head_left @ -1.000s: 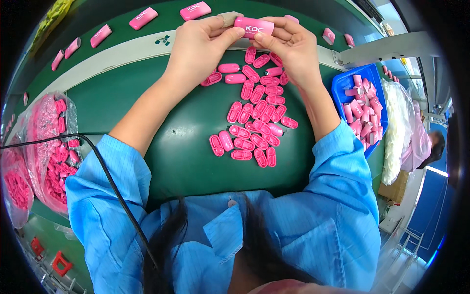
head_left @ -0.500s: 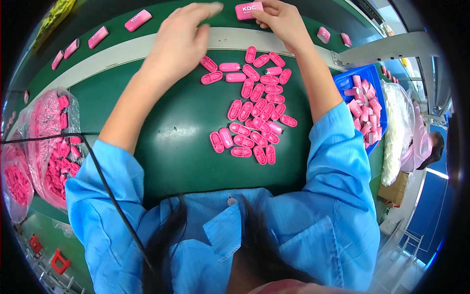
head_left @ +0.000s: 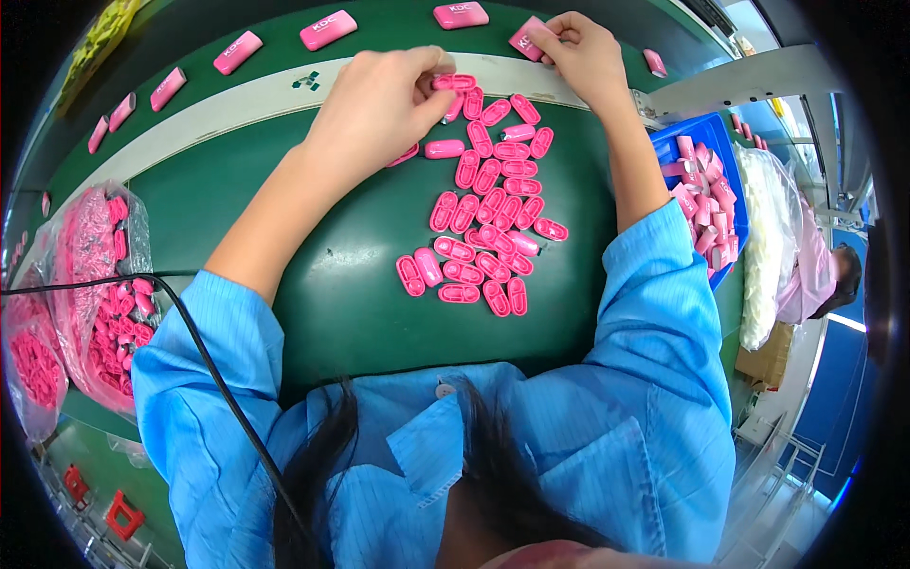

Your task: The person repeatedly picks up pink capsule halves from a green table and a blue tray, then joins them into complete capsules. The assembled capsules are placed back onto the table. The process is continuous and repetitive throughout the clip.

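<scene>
Clear plastic bags (head_left: 74, 270) bulging with small pink parts crowd the left end of a green desk (head_left: 351, 303), a black cable (head_left: 204, 351) looping past them and down across the worker's left sleeve. Along the far side, beyond a pale rail (head_left: 536, 78) marked with dark green diamonds (head_left: 306, 82), pink casings (head_left: 327, 30) lie spaced in a row, white lettering on several. The worker's left hand (head_left: 384, 104), thumb and fingers drawn nearly together, pinches a pink oval cap (head_left: 455, 82) by the rail; another pink piece shows just beside the thumb, and from here I cannot tell whether it is gripped too. Pink oval pieces (head_left: 491, 204) spread over the middle of the desk, most hollow side up. The right hand (head_left: 588, 57) has its thumb and fingertips closed on a lettered casing (head_left: 526, 38) at the rail's far edge. Farther right, a metal arm (head_left: 749, 90) juts in beyond a blue bin (head_left: 700, 128) heaped with pink sleeves (head_left: 706, 204), beside a white-filled bag (head_left: 758, 256).
</scene>
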Demonstrator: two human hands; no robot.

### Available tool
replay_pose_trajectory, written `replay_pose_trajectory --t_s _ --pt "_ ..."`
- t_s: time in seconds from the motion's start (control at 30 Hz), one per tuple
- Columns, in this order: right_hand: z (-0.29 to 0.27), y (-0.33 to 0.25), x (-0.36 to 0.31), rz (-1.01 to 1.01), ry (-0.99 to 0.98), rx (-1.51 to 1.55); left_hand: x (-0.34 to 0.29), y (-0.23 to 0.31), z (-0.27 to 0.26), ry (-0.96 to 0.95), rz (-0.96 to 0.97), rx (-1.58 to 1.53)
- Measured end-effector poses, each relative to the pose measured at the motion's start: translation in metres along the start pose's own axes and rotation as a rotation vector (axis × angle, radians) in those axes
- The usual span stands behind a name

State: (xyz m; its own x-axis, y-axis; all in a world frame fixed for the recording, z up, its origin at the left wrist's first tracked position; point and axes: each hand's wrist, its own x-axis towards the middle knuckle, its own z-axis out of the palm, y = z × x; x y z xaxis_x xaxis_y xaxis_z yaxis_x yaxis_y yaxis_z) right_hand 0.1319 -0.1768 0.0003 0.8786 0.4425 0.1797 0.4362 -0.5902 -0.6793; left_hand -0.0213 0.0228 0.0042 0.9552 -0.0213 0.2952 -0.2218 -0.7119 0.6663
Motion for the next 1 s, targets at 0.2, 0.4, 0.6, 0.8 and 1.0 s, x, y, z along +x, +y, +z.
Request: replay_pose_trajectory --t_s 0.2,0.4,0.6,0.8,1.0 --pt "0.017 -0.026 -0.035 0.076 -0.181 0.932 0.021 -0.014 0.013 -0.104 -0.239 -0.772" --pt "0.027 -0.029 -0.041 0.082 -0.276 0.979 0.016 -0.017 0.012 0.034 -0.288 -0.957" --pt "0.024 -0.023 -0.039 0.055 -0.251 0.913 0.018 -0.015 0.009 0.027 -0.360 -1.065" --pt "0.025 -0.024 -0.039 0.064 -0.265 0.861 0.015 -0.019 0.014 0.012 -0.383 -1.116" --pt "0.029 -0.028 -0.045 0.052 -0.233 0.894 0.014 -0.015 0.018 0.090 -0.275 -0.956"
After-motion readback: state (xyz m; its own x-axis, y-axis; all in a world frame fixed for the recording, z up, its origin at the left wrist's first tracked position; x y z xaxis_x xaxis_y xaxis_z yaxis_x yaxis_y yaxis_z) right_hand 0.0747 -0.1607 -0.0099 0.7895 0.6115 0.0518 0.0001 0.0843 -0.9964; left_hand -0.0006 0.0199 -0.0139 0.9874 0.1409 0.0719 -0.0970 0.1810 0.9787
